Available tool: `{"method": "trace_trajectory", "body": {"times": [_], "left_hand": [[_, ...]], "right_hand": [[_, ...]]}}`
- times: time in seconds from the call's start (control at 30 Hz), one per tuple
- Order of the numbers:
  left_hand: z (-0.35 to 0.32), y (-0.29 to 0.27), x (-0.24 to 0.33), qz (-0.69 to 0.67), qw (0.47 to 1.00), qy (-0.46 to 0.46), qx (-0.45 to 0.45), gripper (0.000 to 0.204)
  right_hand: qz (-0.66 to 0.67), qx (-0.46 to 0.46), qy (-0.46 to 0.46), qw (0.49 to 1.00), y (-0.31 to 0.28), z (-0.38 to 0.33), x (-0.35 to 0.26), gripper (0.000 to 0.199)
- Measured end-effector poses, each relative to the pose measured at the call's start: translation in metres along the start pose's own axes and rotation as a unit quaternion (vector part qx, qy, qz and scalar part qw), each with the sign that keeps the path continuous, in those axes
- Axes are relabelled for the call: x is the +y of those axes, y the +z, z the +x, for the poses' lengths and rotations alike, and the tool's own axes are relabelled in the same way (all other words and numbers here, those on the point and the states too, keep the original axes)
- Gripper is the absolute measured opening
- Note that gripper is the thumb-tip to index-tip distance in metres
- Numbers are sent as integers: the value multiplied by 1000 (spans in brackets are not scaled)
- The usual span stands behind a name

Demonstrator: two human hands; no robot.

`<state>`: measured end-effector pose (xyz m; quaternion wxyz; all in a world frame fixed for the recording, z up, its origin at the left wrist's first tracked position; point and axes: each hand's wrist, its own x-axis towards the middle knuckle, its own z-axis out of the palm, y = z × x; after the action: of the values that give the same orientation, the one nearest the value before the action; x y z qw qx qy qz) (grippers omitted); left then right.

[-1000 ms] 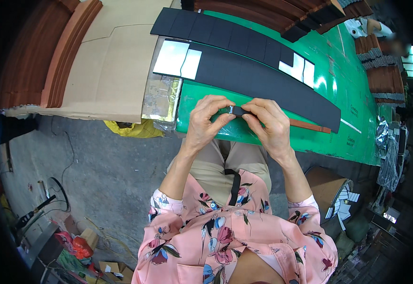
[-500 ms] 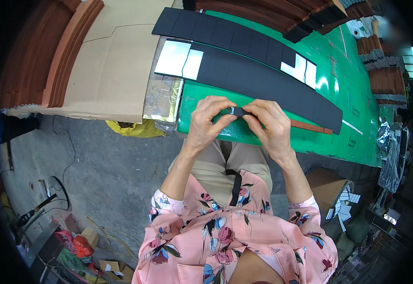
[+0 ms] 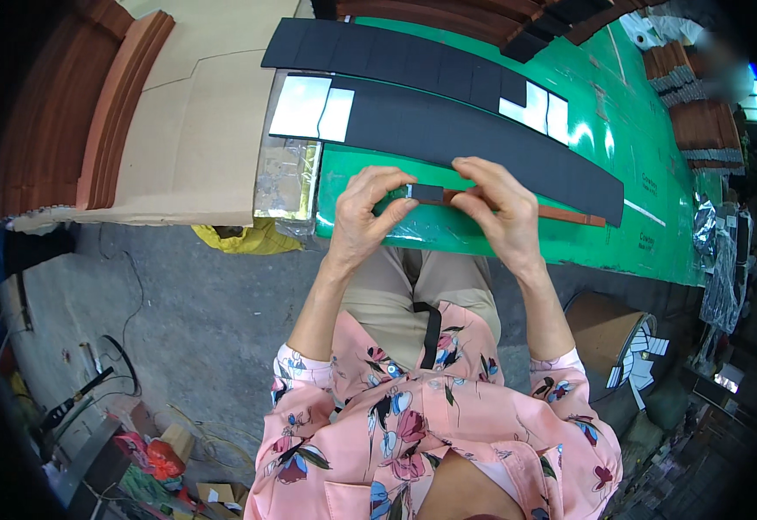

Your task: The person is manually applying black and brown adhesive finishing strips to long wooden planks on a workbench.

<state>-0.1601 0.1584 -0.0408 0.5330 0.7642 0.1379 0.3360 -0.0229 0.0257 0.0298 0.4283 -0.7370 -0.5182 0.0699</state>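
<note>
My left hand (image 3: 368, 212) pinches the left end of a small black rectangular pad (image 3: 427, 193) between thumb and forefinger. A pale edge shows at that end. My right hand (image 3: 501, 208) is just right of the pad, thumb and forefinger parted and not gripping it. A thin reddish-brown strip (image 3: 573, 216) lies on the green tabletop (image 3: 621, 247), running from the pad rightward under my right hand. Behind my hands lie two long black sheets (image 3: 474, 143) (image 3: 396, 56), scored crosswise into pads. White backing (image 3: 313, 108) is exposed at the near sheet's left end.
Stacked reddish-brown strips (image 3: 127, 113) stand on cardboard (image 3: 209, 113) at the left, with more stacks (image 3: 703, 130) at the far right. A yellow bag (image 3: 248, 238) sits below the table edge. A brown drum (image 3: 604, 334) with white scraps stands at my right.
My right hand has let go of the black pad and opened its fingers slightly to the right. The left hand has shifted a little left with the pad, and more of the brown strip shows.
</note>
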Motion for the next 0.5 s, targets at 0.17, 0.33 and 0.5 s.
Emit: {"method": "trace_trajectory", "body": {"times": [0.17, 0.33, 0.5], "left_hand": [[1, 0, 2, 43, 998, 51, -3, 24], [5, 4, 4, 158, 971, 180, 0, 29], [8, 6, 17, 174, 969, 178, -10, 30]], "right_hand": [[-103, 11, -114, 988, -5, -8, -4, 27], [-165, 40, -142, 975, 9, -14, -1, 26], [-113, 23, -107, 988, -2, -11, 1, 24]]}}
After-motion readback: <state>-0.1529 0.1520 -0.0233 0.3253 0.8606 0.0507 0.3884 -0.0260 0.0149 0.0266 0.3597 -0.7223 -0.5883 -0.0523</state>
